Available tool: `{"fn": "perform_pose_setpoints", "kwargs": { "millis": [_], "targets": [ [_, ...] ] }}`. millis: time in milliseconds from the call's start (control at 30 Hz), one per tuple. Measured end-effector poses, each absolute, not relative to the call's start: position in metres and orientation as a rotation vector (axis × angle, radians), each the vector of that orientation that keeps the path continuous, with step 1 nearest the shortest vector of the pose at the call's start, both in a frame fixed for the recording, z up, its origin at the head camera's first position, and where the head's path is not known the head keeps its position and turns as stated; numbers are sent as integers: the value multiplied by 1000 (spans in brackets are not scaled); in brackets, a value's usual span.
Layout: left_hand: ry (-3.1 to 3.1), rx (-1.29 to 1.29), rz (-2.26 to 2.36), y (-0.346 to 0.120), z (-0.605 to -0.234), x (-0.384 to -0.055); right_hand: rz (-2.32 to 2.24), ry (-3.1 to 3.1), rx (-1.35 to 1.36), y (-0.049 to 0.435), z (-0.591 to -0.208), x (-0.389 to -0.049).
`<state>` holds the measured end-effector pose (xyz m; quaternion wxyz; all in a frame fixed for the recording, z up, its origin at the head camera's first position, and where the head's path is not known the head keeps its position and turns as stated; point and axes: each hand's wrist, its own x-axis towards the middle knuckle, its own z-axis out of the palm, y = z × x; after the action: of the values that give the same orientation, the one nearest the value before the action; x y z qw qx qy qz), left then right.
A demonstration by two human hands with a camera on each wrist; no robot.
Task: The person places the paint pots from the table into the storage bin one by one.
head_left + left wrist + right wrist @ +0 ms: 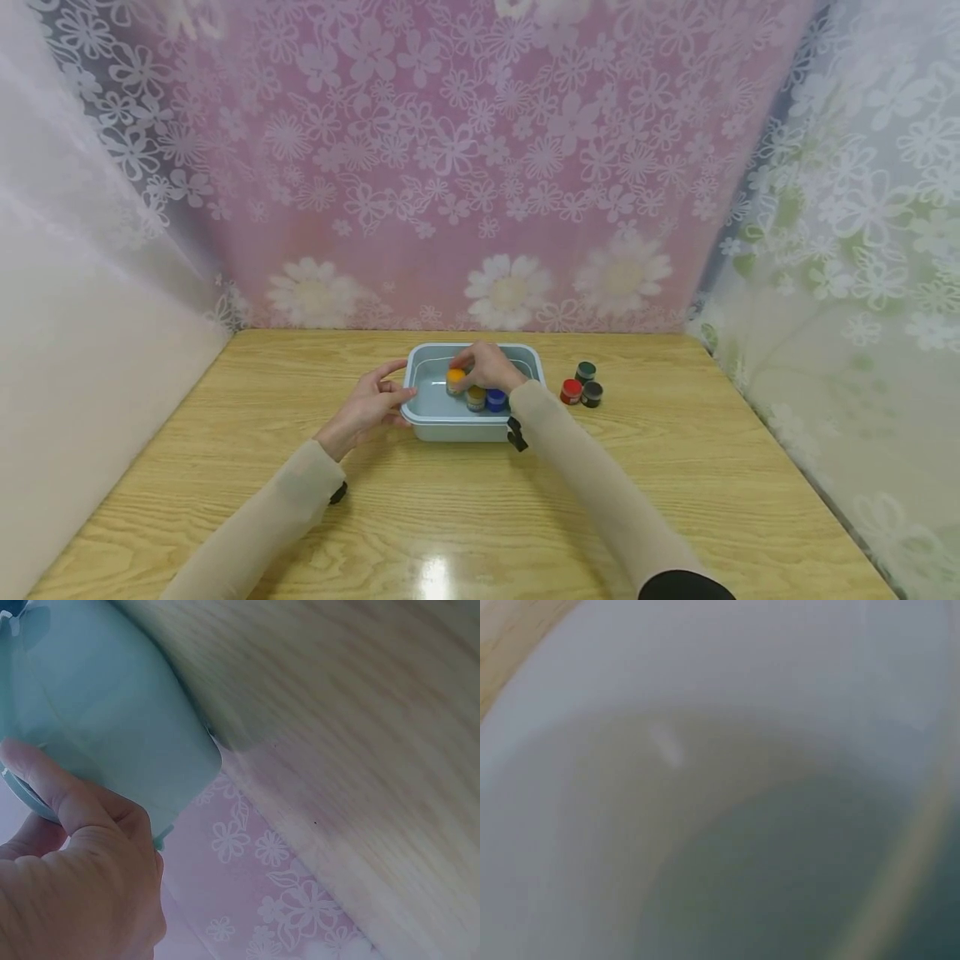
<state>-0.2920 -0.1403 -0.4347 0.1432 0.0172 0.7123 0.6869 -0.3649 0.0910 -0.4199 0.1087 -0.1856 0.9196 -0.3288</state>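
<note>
A pale grey-blue plastic basin (450, 423) stands on the table. At its left end, my left hand (369, 410) grips the rim, thumb over the edge and fingers outside. The left wrist view shows this hand (82, 847) against the basin wall (127, 705) too. Inside the basin, my right hand (486, 367) pinches a small orange paint jar (454, 382) between thumb and fingers. Close by are a dark yellow jar (476, 399) and a blue jar (496, 401), partly under the hand. The right wrist view holds only a blurred basin interior (765, 862).
To the right of the basin, a red jar (571, 392), a black jar (592, 394) and a dark green jar (586, 372) stand grouped on the wooden table (420, 517). Floral curtains (480, 167) hang behind the table and along its sides.
</note>
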Motion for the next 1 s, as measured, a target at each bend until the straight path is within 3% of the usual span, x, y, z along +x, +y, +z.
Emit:
{"fn": "perform_pose_setpoints", "kwargs": {
  "millis": [633,1000],
  "targets": [
    [2061,66,1966,-140,-428,-285,-1035,2716,-525,95,-422,-362],
    [2077,68,1950,-139,-428,-285,-1332,2540,-341,107,-410,-353]
  ]
}}
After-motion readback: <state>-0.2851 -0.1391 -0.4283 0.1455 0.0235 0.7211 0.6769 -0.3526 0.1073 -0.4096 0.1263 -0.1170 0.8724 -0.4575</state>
